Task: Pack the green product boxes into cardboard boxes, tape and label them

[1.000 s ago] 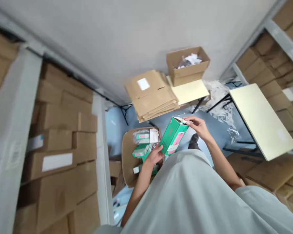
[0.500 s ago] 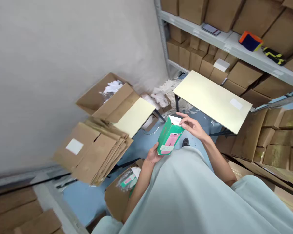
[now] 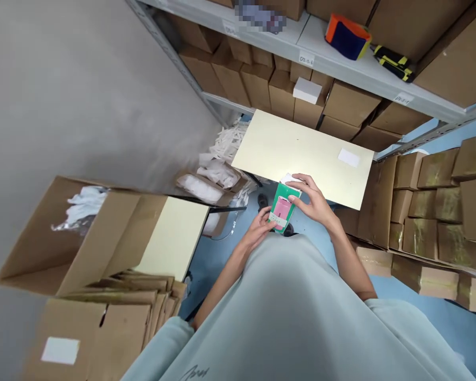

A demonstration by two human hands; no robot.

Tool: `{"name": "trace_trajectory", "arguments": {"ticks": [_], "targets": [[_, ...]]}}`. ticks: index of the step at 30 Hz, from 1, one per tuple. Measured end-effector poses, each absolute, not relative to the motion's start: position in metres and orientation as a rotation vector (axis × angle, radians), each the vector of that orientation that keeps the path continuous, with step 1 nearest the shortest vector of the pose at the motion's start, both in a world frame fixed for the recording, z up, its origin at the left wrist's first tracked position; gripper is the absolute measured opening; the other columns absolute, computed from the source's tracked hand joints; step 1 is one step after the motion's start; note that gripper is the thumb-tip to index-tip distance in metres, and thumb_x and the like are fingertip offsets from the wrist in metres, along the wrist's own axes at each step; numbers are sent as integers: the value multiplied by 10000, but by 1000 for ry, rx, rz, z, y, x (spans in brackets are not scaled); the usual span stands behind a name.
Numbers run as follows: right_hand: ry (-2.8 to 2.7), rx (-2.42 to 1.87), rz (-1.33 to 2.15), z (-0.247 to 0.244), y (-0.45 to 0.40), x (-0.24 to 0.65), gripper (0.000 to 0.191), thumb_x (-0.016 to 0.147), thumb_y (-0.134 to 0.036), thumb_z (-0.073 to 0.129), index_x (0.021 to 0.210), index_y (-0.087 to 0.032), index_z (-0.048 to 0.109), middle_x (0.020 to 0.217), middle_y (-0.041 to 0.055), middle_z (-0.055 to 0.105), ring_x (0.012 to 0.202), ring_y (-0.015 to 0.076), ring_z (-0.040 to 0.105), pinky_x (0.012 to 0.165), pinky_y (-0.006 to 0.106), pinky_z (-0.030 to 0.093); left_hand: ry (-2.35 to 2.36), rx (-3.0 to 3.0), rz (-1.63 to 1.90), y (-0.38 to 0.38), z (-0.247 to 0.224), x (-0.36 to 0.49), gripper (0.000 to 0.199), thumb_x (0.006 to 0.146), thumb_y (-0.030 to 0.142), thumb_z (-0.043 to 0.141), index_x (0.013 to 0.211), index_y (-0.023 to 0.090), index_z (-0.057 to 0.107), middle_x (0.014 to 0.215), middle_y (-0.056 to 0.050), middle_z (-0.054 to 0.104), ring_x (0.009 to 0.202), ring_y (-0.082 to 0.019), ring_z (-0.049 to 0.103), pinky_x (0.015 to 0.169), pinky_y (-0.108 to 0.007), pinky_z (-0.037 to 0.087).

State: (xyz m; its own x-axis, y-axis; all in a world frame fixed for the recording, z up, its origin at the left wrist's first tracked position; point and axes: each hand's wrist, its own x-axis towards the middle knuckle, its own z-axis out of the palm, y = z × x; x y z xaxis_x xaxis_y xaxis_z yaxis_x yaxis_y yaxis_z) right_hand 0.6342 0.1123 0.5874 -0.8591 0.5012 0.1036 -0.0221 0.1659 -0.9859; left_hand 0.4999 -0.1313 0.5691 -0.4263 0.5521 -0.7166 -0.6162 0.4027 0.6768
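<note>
A small green carton (image 3: pixel 284 206) with a pink picture on its front is held upright before my body. My left hand (image 3: pixel 259 227) grips its lower end, thumb across the front near a pale label strip. Around the upper part, my right hand (image 3: pixel 311 198) has its thumb on the front face and its fingers over the white top flap (image 3: pixel 289 179). What is inside the carton is hidden. Just beyond it stands a cream table (image 3: pixel 297 145) with a white paper slip (image 3: pixel 348 157) on it.
A second cream table (image 3: pixel 170 233) at left bears an open cardboard box (image 3: pixel 91 248) and flattened cartons (image 3: pixel 122 328). Shelves (image 3: pixel 269 47) of brown boxes stand ahead, with a yellow-black cutter (image 3: pixel 392 62) on one. Stacked boxes (image 3: pixel 424 233) line the right; white scraps (image 3: pixel 228 143) lie by the wall.
My view has turned right, toward the far table and shelves. The carton now faces me more squarely, and my right hand has closed further around its upper part.
</note>
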Motion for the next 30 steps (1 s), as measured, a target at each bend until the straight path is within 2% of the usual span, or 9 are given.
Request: {"name": "trace_trajectory", "arguments": {"ticks": [5, 9, 12, 16, 18, 21, 24, 27, 30], "targets": [[-2194, -750, 1531, 588, 133, 600, 493, 1089, -600, 680, 1516, -358, 713, 1493, 139, 595, 1393, 351, 654, 1211, 532, 560, 1871, 278, 1174, -81, 559, 442, 923, 467, 399, 1118, 1247, 247, 646, 1273, -67, 709, 1156, -278, 698, 983, -359, 572], [-2171, -919, 1480, 588, 154, 570, 563, 1052, -621, 724, 1546, -352, 704, 1396, 130, 612, 1279, 332, 695, 1143, 508, 597, 1832, 425, 1062, -45, 566, 381, 850, 495, 405, 1098, 1217, 231, 685, 1244, -80, 733, 1171, -291, 700, 1002, -373, 571], [-2008, -959, 1573, 582, 177, 547, 550, 1018, -687, 737, 1439, -335, 763, 1301, 124, 665, 1258, 333, 686, 1083, 511, 610, 1606, 383, 1013, -22, 575, 329, 762, 555, 400, 1080, 1205, 216, 727, 1231, -84, 782, 1193, -290, 725, 1032, -366, 568], [-1600, -889, 1882, 567, 205, 507, 534, 945, -795, 767, 1211, -332, 766, 1525, 125, 660, 1506, 343, 575, 1190, 532, 518, 1298, 239, 899, 3, 582, 274, 677, 682, 439, 1032, 1261, 189, 785, 1209, -118, 838, 1099, -311, 795, 899, -341, 605], [-1393, -826, 2038, 562, 215, 483, 578, 904, -838, 779, 1178, -332, 723, 1600, 113, 634, 1521, 333, 572, 1165, 509, 525, 1214, 179, 878, 13, 582, 256, 655, 705, 467, 1018, 1261, 192, 808, 1178, -122, 855, 1084, -330, 814, 875, -354, 623], [-1151, -773, 2160, 560, 227, 448, 613, 840, -830, 836, 1152, -328, 675, 1379, 73, 735, 1237, 289, 703, 968, 411, 596, 1155, 82, 908, 26, 578, 242, 673, 702, 527, 1006, 1268, 215, 819, 1168, -113, 864, 1196, -364, 801, 972, -421, 648], [-1082, -781, 2139, 561, 242, 422, 587, 785, -734, 921, 1111, -312, 676, 1154, 24, 725, 1000, 232, 684, 824, 335, 578, 1151, 7, 954, 37, 574, 237, 737, 726, 552, 986, 1363, 245, 779, 1236, -104, 857, 1339, -385, 747, 1090, -492, 623], [-1156, -809, 2027, 560, 259, 406, 533, 799, -696, 923, 1063, -291, 700, 1107, 20, 701, 992, 221, 658, 841, 337, 563, 1224, 11, 1039, 49, 570, 238, 748, 779, 553, 970, 1428, 270, 727, 1281, -93, 843, 1365, -354, 731, 1126, -471, 597], [-1298, -886, 1870, 554, 273, 400, 504, 805, -670, 924, 1033, -272, 714, 1114, 28, 706, 1068, 234, 659, 934, 361, 555, 1372, 91, 1110, 62, 568, 239, 803, 747, 478, 1019, 1444, 284, 670, 1222, -62, 840, 1218, -270, 779, 1046, -367, 595]]}}
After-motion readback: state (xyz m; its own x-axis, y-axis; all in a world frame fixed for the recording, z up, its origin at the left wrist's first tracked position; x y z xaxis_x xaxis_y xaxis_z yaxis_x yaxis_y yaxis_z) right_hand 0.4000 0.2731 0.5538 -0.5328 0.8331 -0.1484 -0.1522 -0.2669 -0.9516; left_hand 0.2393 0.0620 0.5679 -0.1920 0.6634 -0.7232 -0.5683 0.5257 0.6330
